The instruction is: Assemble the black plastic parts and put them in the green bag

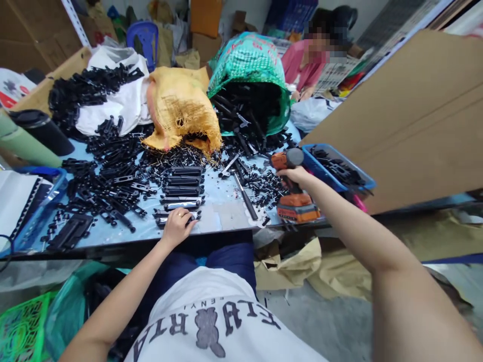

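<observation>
My right hand is wrapped round the handle of an orange and black cordless drill. The drill is at the right of the blue-covered table, its battery pack towards me. My left hand is closed over the nearest black bar-shaped part, at the table's front edge; its fingertips are partly hidden. Beyond that hand, several similar black bars lie side by side in a row. Between my hands lies a hammer with a dark handle. Small screws or pins are scattered between it and the drill.
Loose black parts heap at the left. A yellow sack and a green sack of black parts stand behind. A blue basket sits right, beside a cardboard panel. Another person sits at the back right.
</observation>
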